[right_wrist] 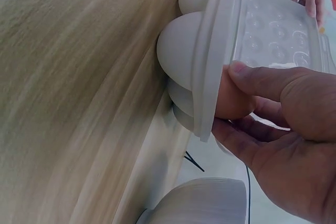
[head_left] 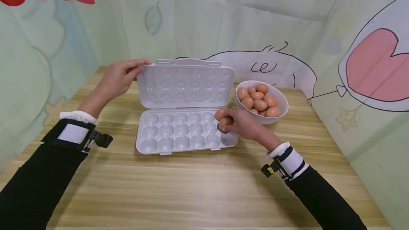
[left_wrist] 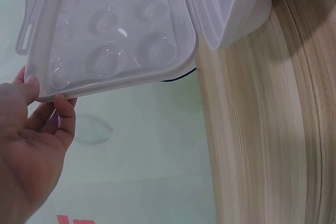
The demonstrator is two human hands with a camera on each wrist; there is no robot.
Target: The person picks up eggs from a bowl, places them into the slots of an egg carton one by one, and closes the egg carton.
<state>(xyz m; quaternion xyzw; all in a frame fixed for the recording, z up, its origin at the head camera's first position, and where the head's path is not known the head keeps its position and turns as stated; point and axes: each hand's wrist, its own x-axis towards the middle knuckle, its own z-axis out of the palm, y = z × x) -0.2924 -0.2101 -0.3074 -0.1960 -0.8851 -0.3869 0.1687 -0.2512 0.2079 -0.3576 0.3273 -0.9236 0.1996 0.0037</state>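
A white plastic egg box lies opened on the table, its lid raised at the back. At the lid's upper left corner my left hand pinches the edge between thumb and fingers, as the left wrist view also shows. My right hand grips a brown egg at the middle cup of the rightmost column in the base. Just behind it, another brown egg sits in the far right corner cup. The other cups in view hold nothing.
A white bowl heaped with brown eggs stands right of the box, close to the right forearm. Printed cloth hangs along the back and sides of the wooden table.
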